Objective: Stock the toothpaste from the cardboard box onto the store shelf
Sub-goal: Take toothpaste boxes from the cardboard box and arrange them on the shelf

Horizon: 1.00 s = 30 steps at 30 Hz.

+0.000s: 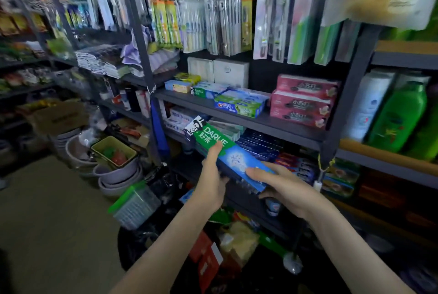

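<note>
Both my hands hold a long green and blue Darlie toothpaste box (pixel 227 152) in front of the middle shelf. My left hand (pixel 212 178) grips its near left edge, with the forefinger lying along the top face. At the box's near right end my right hand (pixel 283 185) has the thumb on top and the fingers underneath. The box tilts up to the left, and its far end points at toothpaste boxes (pixel 258 144) lying on the middle shelf. The grey upper shelf (pixel 237 115) carries more toothpaste boxes (pixel 239 104) and pink ones (pixel 302 101). A cardboard box (pixel 59 114) stands far left.
Toothbrush packs (pixel 227 16) hang on hooks above the shelves. Green bottles (pixel 400 115) stand on the right-hand shelves. Stacked purple basins (pixel 116 175) and a clear bin with a green lid (pixel 135 206) sit on the floor left. Red packs (pixel 208 258) lie below my arms.
</note>
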Available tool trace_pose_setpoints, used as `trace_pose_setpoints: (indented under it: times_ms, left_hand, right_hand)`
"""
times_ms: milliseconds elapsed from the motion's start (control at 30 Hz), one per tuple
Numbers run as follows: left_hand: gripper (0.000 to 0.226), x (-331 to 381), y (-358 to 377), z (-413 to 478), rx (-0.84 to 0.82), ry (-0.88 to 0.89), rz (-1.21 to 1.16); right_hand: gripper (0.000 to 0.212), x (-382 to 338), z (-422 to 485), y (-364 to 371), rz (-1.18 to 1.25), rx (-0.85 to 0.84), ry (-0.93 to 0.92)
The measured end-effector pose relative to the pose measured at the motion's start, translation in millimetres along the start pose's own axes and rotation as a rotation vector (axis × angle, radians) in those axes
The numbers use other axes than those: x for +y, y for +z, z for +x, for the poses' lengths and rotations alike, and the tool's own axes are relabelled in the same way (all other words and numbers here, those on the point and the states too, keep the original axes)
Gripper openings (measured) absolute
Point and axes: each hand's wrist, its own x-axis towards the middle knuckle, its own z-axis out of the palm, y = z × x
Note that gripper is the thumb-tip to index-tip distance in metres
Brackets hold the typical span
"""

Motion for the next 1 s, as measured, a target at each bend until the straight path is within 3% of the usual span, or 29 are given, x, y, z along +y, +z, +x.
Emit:
trace_pose_setpoints:
  times_ms: [67,133,267,500,600,733,900,1000]
  left_hand:
    - [0.061,14.7,-8.7,34.5,-0.004,0.02,0.026]
    - [0.065,34.0,-16.5,69.2,0.01,0.034,0.015]
    - [0.072,70.4,-24.1,133.1,0.046,0.045,0.046]
    - [0.065,119.5,-59.1,235.4,0.042,0.144,0.095]
    - [0.059,138.0,-67.8,273.4,-0.053,0.147,0.088]
    - [0.073,170.4,-87.0,335.1,-0.123,0.11,0.06]
    - [0.044,212.8,-113.2,410.9,-0.154,-0.039,0.07]
    - [0.077,230.9,-127.4,467.5,-0.042,-0.046,0.189]
  right_hand:
    - [0.056,-0.4,34.9,-3.3,-0.035,0.033,-0.046]
    - [0.073,-1.1,74.2,-6.7,-0.065,0.051,-0.078]
    - [0.045,-13.6,152.9,1.9,-0.11,0.077,-0.11]
    - [0.078,-52.1,274.6,27.4,-0.647,0.033,-0.237]
    - [0.087,-74.0,321.3,41.8,-0.721,0.02,-0.262]
    - [0.087,-92.2,388.6,53.6,-0.777,0.043,-0.24]
    - [0.084,-100.9,461.1,57.1,-0.887,0.126,-0.14]
    - [0.085,-102.6,496.9,57.3,-1.08,0.203,-0.082]
